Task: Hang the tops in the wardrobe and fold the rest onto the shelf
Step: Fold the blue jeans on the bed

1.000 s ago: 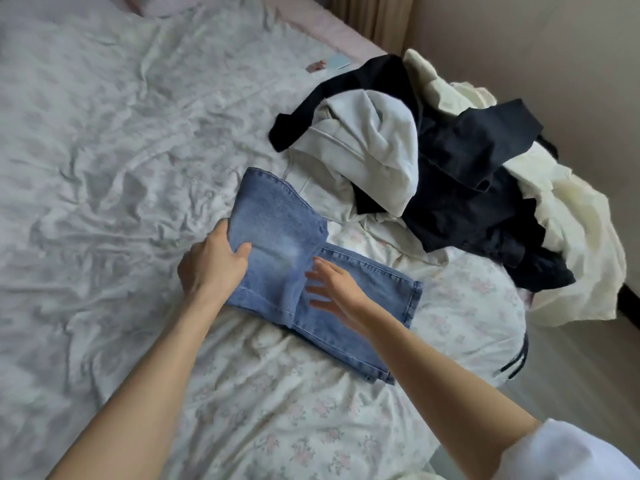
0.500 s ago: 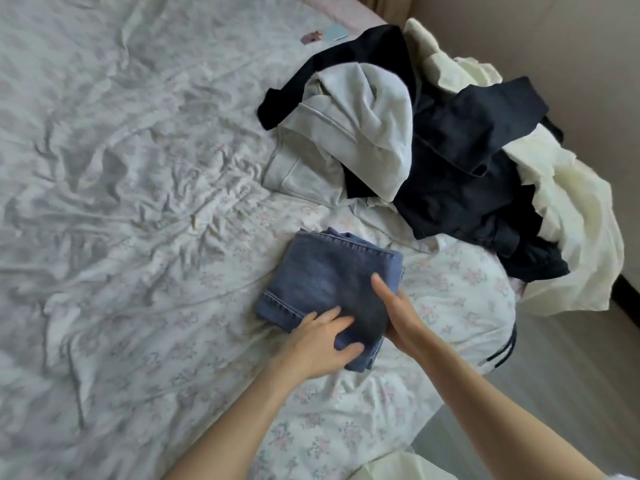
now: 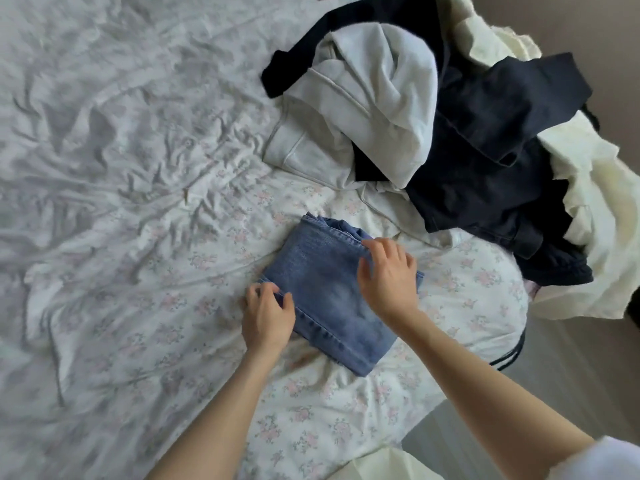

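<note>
Squaring the folded jeans (image 3: 322,292) on the bed (image 3: 121,237), left hand (image 3: 268,315) pinching the nine o'clock hem, right hand (image 3: 388,275) gripping the two o'clock corner; next, probably lifting the bundle intact to the shelf.

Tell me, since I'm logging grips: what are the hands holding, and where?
Both hold the folded blue denim jeans: left hand grips the near-left hem corner, right hand curls over the far-right edge.
</note>
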Tool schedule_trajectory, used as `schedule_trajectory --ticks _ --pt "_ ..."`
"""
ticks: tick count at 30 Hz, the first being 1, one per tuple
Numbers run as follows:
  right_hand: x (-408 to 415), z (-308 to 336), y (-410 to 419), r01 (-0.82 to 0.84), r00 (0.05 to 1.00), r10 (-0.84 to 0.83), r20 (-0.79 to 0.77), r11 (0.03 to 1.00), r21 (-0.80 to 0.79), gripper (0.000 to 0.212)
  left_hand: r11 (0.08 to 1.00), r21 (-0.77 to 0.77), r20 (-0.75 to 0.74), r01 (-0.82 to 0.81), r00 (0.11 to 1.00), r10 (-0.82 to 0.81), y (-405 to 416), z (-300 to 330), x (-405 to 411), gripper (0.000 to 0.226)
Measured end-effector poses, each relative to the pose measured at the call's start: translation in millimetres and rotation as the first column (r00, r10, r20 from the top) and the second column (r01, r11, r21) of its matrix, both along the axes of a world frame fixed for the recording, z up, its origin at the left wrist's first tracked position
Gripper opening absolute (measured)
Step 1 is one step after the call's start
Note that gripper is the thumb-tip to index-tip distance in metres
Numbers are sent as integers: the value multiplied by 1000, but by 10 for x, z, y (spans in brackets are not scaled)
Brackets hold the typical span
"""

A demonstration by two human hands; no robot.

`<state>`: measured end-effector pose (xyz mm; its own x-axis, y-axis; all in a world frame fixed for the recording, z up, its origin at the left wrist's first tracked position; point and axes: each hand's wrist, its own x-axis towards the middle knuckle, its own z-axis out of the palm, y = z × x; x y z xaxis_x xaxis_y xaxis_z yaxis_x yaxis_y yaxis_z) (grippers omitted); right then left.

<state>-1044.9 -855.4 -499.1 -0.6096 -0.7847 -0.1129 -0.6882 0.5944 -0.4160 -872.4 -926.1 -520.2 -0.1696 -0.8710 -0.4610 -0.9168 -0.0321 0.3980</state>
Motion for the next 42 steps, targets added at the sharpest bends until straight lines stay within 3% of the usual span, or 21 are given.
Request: schedule_trajectory --ticks 3,6,8,11,14,19,21,23,25,27,28,30,31,34,36,40,42 --pt "-21 -157 -424 -200 980 193 56 962 186 43 979 77 23 -187 982 185 -227 -133 -21 32" --pt "-77 -334 -752 -210 977 205 54 911 353 48 953 138 46 -270 963 266 -423 -320 -53 43" --pt "-90 -402 -877 -210 975 223 13 899 385 47 946 161 40 -283 959 280 -488 -392 -51 40" --pt "-67 -443 -967 -240 969 243 34 909 342 40 941 169 45 -293 956 290 -534 -412 5 30" --pt "-52 -419 -960 -237 971 220 97 944 231 28 927 199 56 -317 948 312 -566 -394 39 35" --pt "-201 -306 -893 -83 988 74 137 995 58 17 806 202 -140 -556 798 585 -465 -191 -8 42" --pt "-295 -252 -845 -17 991 14 133 1000 23 19 691 293 -228 -661 654 721 -427 -136 -65 37" --pt "-372 -225 -775 21 994 -23 109 1000 18 17 432 505 -277 -747 334 901 -454 -84 -130 25" --pt "-428 -218 -722 55 992 -60 109 997 46 16 176 718 -227 -673 12 974 -498 -34 -166 16" --pt "-445 -230 -719 101 984 -111 142 992 75 17 33 829 -144 -558 -156 977 -547 -36 -162 14" --pt "-442 -245 -739 120 978 -132 159 989 87 17 4 855 -110 -519 -174 979 -567 -43 -154 12" --pt "-428 -275 -803 137 970 -158 187 983 119 16 25 863 -97 -504 -116 989 -570 -65 -150 9" --pt "-421 -286 -840 133 966 -161 202 980 146 15 89 831 -125 -549 -27 992 -557 -86 -157 7" --pt "-411 -296 -901 85 968 -127 218 978 193 16 426 473 -264 -771 338 904 -449 -98 -177 8" --pt "-414 -292 -885 39 978 -70 197 987 157 18 585 293 -302 -756 507 807 -318 -65 -193 16" --pt "-425 -302 -828 5 980 -33 194 990 142 17 618 335 -198 -711 588 784 -99 -104 -219 31" --pt "-428 -319 -818 -3 981 -31 194 985 173 17 557 376 -201 -741 521 829 -95 -158 -194 34"
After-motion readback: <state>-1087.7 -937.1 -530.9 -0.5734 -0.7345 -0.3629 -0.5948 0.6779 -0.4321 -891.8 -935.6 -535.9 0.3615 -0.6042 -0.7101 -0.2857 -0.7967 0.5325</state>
